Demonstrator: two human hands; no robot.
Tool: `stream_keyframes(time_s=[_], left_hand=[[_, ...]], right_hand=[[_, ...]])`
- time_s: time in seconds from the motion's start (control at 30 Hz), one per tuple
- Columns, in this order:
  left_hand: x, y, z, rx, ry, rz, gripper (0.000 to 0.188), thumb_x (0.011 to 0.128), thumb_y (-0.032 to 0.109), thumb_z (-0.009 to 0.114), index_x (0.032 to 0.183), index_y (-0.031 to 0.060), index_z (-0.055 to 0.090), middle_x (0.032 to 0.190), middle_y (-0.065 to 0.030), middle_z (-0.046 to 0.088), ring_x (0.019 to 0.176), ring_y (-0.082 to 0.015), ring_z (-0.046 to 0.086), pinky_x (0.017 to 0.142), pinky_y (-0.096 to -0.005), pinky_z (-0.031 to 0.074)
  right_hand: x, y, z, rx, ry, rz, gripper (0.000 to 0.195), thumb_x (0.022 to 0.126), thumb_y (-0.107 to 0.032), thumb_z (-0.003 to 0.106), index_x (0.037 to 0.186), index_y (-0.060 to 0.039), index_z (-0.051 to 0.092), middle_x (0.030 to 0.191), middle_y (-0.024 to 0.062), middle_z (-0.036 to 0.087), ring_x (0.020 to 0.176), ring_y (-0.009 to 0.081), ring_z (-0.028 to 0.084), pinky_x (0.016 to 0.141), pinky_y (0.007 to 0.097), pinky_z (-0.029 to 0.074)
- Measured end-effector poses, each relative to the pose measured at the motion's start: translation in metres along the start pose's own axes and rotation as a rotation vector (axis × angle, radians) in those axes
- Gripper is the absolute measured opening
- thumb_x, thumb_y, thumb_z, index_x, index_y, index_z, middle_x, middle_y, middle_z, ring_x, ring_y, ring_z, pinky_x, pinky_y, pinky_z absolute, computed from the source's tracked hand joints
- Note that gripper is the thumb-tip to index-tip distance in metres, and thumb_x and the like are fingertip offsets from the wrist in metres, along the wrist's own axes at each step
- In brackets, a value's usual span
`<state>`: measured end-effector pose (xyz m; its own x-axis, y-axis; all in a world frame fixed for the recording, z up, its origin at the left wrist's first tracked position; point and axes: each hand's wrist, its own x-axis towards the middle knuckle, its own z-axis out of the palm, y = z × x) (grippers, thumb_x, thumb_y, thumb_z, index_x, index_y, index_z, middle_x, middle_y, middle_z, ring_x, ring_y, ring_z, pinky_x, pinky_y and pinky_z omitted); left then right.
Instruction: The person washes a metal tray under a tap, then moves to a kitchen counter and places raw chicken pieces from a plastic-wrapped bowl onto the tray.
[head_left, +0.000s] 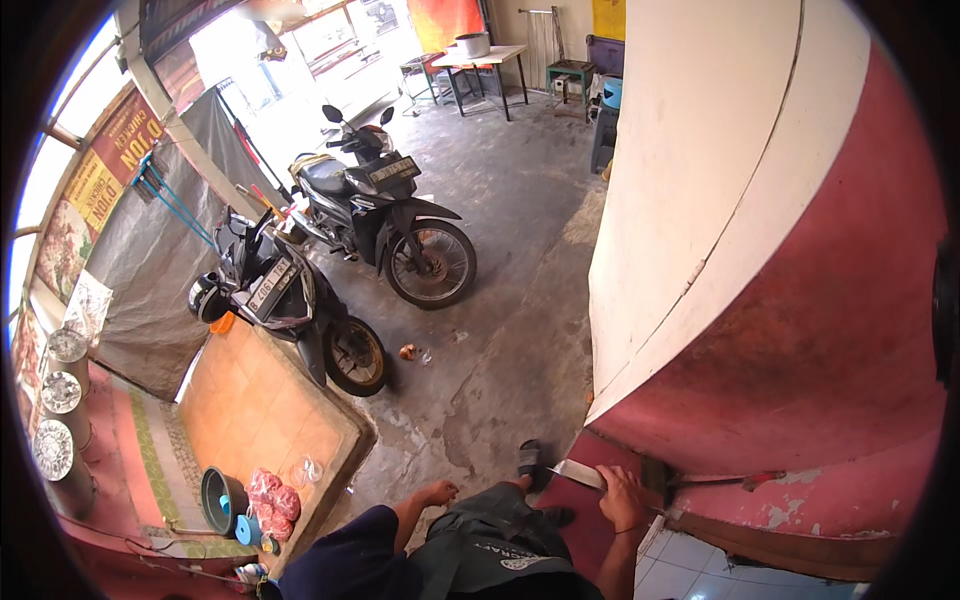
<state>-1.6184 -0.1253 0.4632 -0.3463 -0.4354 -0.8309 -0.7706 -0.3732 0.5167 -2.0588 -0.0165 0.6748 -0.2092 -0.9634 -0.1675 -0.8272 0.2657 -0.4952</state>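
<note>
At the lower right, my right hand (624, 499) grips a flat, pale, blade-like tool (581, 474). Its narrow tip points left; my fingers cover the other end, so its exact kind is unclear. Down by my left side, my left hand (437, 492) hangs with loosely curled fingers and nothing visible in it. A dark apron (495, 536) covers my front. Below the tool, a sandal (529, 456) on my foot stands beside the dark red floor strip (600, 450).
Two motorcycles, one nearer (315, 315) and one farther (375, 195), stand ahead on the concrete floor (517, 195). An orange tiled ledge (255, 390) at left bears a dark basin (217, 506) and pink-red bags (272, 502). The pink wall (787, 360) borders my right. Far back is a table (487, 56).
</note>
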Motion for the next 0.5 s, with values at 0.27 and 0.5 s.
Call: stream_keyframes(time_s=[0.27,0.5], left_hand=[[0.068,-0.008,-0.042,0.022,-0.150,-0.109,0.038,0.089,0.031,0.050,0.116,0.0077,0.061,0.089,-0.0064,0.067,0.061,-0.0170,0.062,0.051,-0.0329,0.050],[0.183,0.079,-0.121,0.264,0.247,0.350,0.035,0.094,0.028,0.045,0.107,0.0009,0.062,0.089,-0.0142,0.067,0.075,-0.0249,0.064,0.068,-0.0406,0.050]], right_hand=[[0.029,-0.050,-0.007,0.311,0.173,0.020,0.057,0.068,0.011,0.049,0.121,-0.0100,0.055,0.110,0.0134,0.057,0.103,0.0358,0.055,0.086,0.0413,0.046],[0.015,-0.088,0.040,0.377,0.412,0.216,0.048,0.070,0.013,0.048,0.114,-0.0041,0.059,0.108,0.0141,0.058,0.103,0.0303,0.058,0.090,0.0364,0.046]])
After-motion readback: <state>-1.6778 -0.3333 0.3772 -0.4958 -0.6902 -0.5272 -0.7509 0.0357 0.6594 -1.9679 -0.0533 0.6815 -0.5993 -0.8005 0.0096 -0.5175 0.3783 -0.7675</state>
